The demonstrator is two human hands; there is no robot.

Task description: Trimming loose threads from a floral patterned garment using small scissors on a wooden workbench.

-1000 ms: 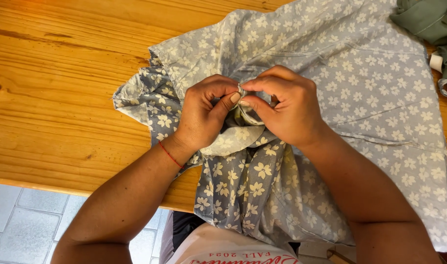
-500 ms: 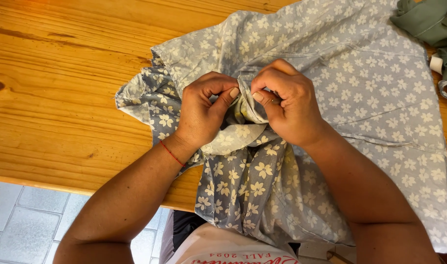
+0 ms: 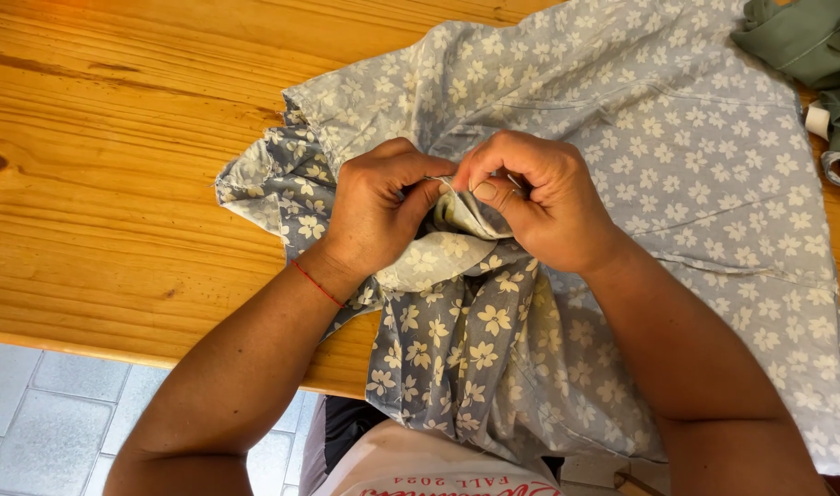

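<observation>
Crumpled blue floral garment [image 3: 622, 165], spread over wooden table [image 3: 117, 184]

One view only, head-worn, looking steeply down from just above the person's own forearms, so nothing is shared with a second view. Close range: left hand [image 3: 378, 216] and right hand [image 3: 535, 207] sit at frame centre, arms entering from the bottom edge. Wooden table [image 3: 117, 184] fills upper left and left, its near edge running across the lower left. Tiled floor [image 3: 43, 413] shows in the lower left corner. Floral fabric [image 3: 677, 184] spreads over centre and right; green cloth [image 3: 796, 37] is cut off at upper right.
</observation>
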